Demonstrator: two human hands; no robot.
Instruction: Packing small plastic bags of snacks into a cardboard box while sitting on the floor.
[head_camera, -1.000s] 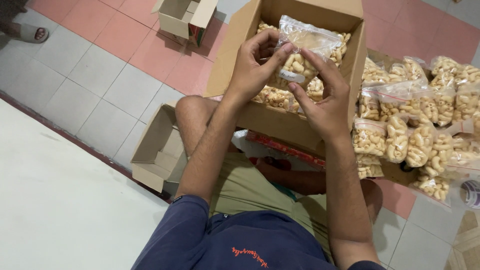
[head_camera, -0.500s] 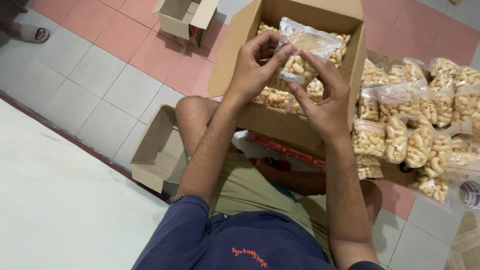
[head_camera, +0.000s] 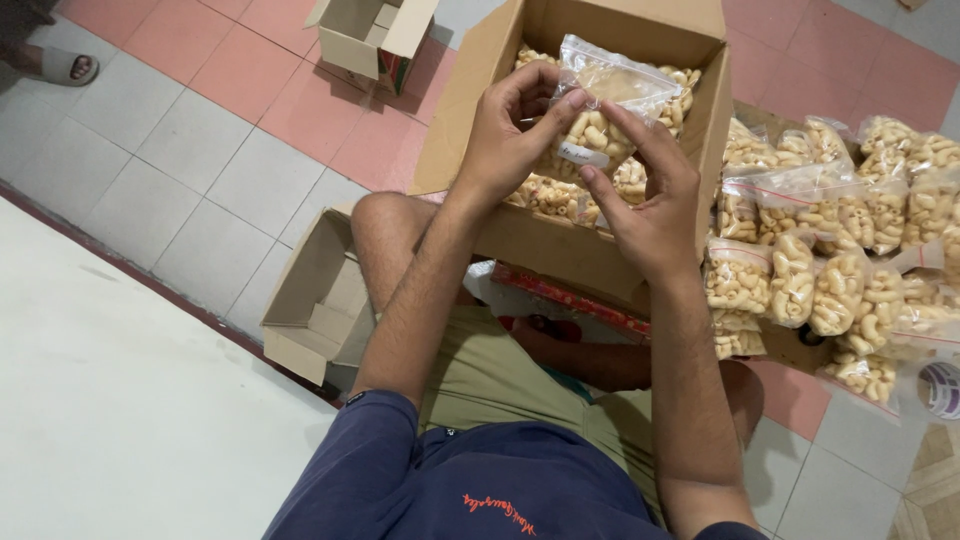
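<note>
Both hands held one clear plastic bag of pale curled crackers (head_camera: 605, 110) above the open brown cardboard box (head_camera: 560, 245) on the tiled floor (head_camera: 190, 170). The left hand (head_camera: 515, 135) pinched the bag's left edge, while the right hand (head_camera: 650, 200) touched its lower right side beside a small white label (head_camera: 583, 154). The bag's long axis slanted away toward the box's far right corner. More filled bags (head_camera: 840, 250) were piled just right of the box.

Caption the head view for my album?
Both hands, left and right, hold a clear snack bag over an open carton.
</note>
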